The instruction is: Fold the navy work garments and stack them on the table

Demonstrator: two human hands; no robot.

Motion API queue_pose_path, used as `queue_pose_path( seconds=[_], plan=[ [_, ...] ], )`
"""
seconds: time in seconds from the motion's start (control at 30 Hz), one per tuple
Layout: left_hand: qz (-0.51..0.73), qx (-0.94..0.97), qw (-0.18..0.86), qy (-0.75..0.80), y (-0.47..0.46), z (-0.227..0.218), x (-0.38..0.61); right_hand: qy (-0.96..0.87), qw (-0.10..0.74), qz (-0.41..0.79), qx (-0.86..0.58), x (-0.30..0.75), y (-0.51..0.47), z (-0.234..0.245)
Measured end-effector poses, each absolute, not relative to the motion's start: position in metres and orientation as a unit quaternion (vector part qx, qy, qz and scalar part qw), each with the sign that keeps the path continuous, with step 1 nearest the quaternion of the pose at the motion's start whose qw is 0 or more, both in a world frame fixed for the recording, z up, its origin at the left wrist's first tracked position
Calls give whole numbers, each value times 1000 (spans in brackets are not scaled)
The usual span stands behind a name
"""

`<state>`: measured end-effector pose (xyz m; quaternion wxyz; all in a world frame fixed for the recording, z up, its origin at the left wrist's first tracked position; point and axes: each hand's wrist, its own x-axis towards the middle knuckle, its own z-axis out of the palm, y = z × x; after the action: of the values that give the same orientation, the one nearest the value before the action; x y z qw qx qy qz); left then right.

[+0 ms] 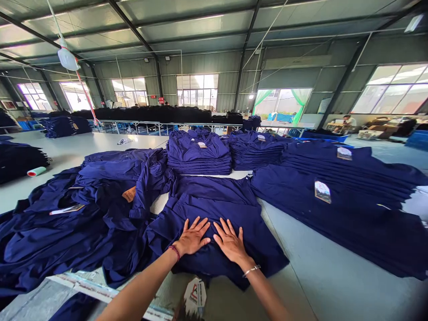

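Two folded stacks of navy shirts (199, 154) sit side by side on the white work table (67, 154), with a fanned navy pile (334, 209) bearing a paper hang tag (323, 191) nearer on the right. A pale green roll (36, 171) with a red end lies against a dark pile (20, 160) at left. Farther back, dark garments (143, 114) line a metal railing (150, 128) below factory windows (197, 91), and a blue crate (417, 139) stands at far right.

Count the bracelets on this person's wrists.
2: a red beaded bracelet on the left wrist, and a thin metal bracelet on the right wrist.
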<state>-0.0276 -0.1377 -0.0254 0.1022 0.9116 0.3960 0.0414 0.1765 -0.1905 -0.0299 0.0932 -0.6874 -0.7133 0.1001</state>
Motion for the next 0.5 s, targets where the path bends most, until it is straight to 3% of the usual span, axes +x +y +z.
queue_pose_path(
  seconds=[0.1,0.27,0.5],
  plan=[
    [56,909,133,391,-122,-3,-23,-717,122,129,-674,187,-174,-17],
    [184,883,98,420,-68,18,6,-718,214,53,-661,196,-114,6],
    [146,892,56,424,22,5,46,-700,122,35,-703,210,-25,-2]
  ],
)
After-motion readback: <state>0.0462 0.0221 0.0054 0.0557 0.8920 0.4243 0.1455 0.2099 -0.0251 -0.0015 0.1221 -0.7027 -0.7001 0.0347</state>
